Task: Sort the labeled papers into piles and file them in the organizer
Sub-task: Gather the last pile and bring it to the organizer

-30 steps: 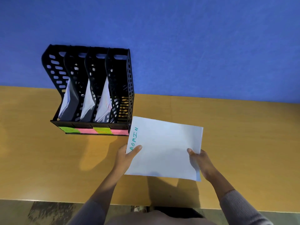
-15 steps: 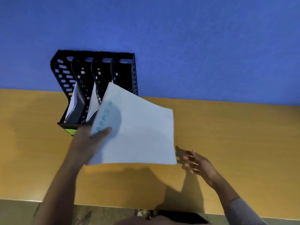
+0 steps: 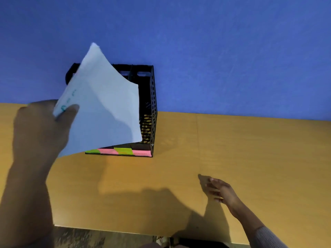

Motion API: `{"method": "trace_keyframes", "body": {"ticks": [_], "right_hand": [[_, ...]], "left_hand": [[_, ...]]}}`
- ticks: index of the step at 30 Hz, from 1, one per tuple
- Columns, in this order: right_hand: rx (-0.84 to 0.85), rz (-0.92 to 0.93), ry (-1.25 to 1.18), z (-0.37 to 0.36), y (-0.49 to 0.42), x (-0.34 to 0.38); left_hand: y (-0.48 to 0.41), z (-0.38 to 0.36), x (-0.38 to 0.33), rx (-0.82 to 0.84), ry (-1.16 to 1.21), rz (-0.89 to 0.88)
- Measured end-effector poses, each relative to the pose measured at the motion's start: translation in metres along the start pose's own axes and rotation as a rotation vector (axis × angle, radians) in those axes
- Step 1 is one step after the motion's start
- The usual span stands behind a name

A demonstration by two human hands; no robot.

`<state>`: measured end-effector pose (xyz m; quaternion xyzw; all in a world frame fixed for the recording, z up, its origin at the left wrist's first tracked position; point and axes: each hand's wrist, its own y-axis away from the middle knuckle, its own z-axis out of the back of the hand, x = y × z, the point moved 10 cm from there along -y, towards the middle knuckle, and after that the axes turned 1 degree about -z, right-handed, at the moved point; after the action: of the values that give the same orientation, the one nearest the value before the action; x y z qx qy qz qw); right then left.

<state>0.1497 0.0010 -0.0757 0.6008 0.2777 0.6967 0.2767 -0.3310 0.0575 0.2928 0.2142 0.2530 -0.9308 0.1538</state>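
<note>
Nearest, a strip of dark speckled floor (image 3: 80,237) shows below the front edge of the table (image 3: 250,158), a smooth yellow-brown wood-grain top crossed by soft shadows. The right hand (image 3: 222,191) is low over it with its fingers loosely spread, holding nothing. The left hand (image 3: 41,129) is raised, its thumb pinching the lower left corner of a white paper (image 3: 105,113) beside green lettering. The curved sheet hangs in front of the black perforated organizer (image 3: 152,104), hiding most of its slots. Green and pink labels (image 3: 123,151) line the organizer's base. Behind stands a plain blue wall (image 3: 215,51).
</note>
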Motion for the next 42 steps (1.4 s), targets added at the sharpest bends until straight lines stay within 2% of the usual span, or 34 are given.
{"method": "trace_keyframes", "body": {"ticks": [4,8,10,13,17,20,28,42], "right_hand": [[-0.008,0.131,0.169,-0.018,-0.003,0.005],[0.053,0.284,0.339,-0.038,-0.004,0.012],[0.077,0.391,0.496,-0.046,-0.004,0.019],[0.001,0.508,0.803,-0.050,-0.012,0.028],[-0.072,0.529,1.054,-0.056,-0.027,0.030],[-0.077,0.467,1.209,-0.059,-0.036,0.020],[0.013,0.387,1.197,-0.061,-0.045,0.000],[0.027,0.413,1.190,-0.058,-0.050,-0.006]], "left_hand": [[-0.009,-0.011,-0.045,0.009,-0.052,-0.121],[-0.022,-0.045,-0.066,0.074,-0.103,-0.155],[-0.031,-0.064,-0.068,0.102,-0.112,-0.136],[-0.043,-0.094,-0.072,0.157,-0.074,-0.135],[-0.057,-0.138,-0.075,0.268,-0.220,-0.118],[-0.059,-0.171,-0.075,0.361,-0.284,-0.124],[-0.044,-0.233,-0.060,0.524,-0.348,-0.078],[-0.046,-0.229,-0.055,0.378,-0.357,-0.036]]}}
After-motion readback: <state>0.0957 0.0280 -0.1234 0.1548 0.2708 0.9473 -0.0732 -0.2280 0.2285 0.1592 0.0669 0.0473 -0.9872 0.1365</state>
